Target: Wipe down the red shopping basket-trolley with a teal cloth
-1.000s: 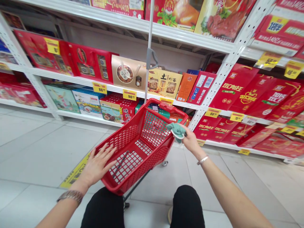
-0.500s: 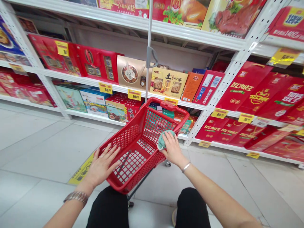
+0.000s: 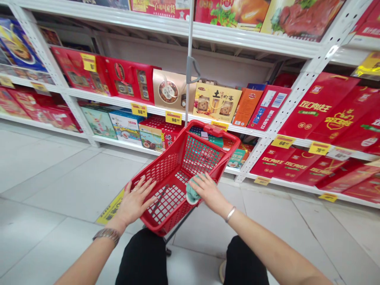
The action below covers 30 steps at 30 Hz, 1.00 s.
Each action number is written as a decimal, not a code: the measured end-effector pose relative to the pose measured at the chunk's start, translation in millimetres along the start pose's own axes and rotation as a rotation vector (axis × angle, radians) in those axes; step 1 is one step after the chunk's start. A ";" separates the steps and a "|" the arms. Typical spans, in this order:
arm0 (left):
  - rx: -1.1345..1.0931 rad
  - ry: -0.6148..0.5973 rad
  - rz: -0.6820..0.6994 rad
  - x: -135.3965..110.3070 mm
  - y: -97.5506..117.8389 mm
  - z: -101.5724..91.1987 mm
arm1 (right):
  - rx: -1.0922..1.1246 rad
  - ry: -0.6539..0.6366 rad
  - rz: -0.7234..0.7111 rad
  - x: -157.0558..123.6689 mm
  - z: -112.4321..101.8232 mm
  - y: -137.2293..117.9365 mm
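A red plastic shopping-cart basket [image 3: 162, 168] with lattice walls stands in front of my knees, tilted in the view. On its near left rim lies my left hand [image 3: 135, 204], fingers spread, holding nothing. My right hand [image 3: 210, 193] presses a green cloth [image 3: 192, 194] over the right rim, its fingers curled round the edge; the underside of the cloth is hidden. Through the lattice floor a dark bar of the cart frame shows.
White metal shelving [image 3: 237, 38] stands just beyond the cart, loaded with gift boxes such as a yellow carton [image 3: 216, 102] and red bags [image 3: 316, 105]. A grey pole with a hook [image 3: 190, 69] rises behind the basket. Pale tiles [image 3: 68, 182] cover the floor.
My right hand has slid the cloth along the right rim toward me. My left hand stays on the left rim. The whole view has shifted slightly.
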State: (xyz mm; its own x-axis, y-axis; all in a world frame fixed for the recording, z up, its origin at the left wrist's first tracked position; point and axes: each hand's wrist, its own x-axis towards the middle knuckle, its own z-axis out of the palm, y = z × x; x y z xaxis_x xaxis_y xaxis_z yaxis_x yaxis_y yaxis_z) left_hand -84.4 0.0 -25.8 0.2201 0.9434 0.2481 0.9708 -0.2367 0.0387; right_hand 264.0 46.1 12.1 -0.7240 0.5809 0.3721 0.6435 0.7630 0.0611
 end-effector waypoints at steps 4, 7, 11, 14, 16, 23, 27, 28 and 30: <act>0.004 -0.016 0.020 4.0 -8.4 -2.6 | 0.082 0.022 -0.158 0.1 6.8 -54.2; 0.016 -0.027 0.045 7.3 -19.1 -2.8 | 0.082 -0.031 -0.179 4.3 0.9 -42.4; 0.030 -0.037 0.058 15.4 -37.0 -4.1 | 0.013 -0.080 -0.033 6.7 -21.7 32.8; 0.068 0.007 0.004 22.6 -38.6 -10.7 | -0.011 -0.052 0.104 7.5 -38.0 79.1; 0.086 0.065 -0.104 25.5 -24.7 -17.1 | -0.002 -0.023 0.137 10.5 -40.2 88.9; -0.064 0.196 -0.424 14.2 84.8 -6.9 | 0.012 0.057 0.165 20.1 -19.6 63.8; -0.046 0.129 -0.400 9.5 104.3 -0.3 | -0.021 0.092 0.194 14.5 -15.3 54.4; -0.047 0.107 -0.414 10.6 101.7 -1.7 | -0.030 0.101 0.198 12.3 -14.2 50.0; -0.044 0.085 -0.441 14.3 91.8 -6.7 | -0.048 0.119 0.196 7.4 -10.9 37.2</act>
State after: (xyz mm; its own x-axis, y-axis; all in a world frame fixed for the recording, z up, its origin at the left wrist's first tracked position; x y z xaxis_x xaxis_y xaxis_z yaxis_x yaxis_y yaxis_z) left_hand 7.2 -9.7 -12.2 -0.2240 0.9343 0.2773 0.9647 0.1720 0.1996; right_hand 285.3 75.7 27.1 -0.5513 0.6771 0.4875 0.7822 0.6227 0.0198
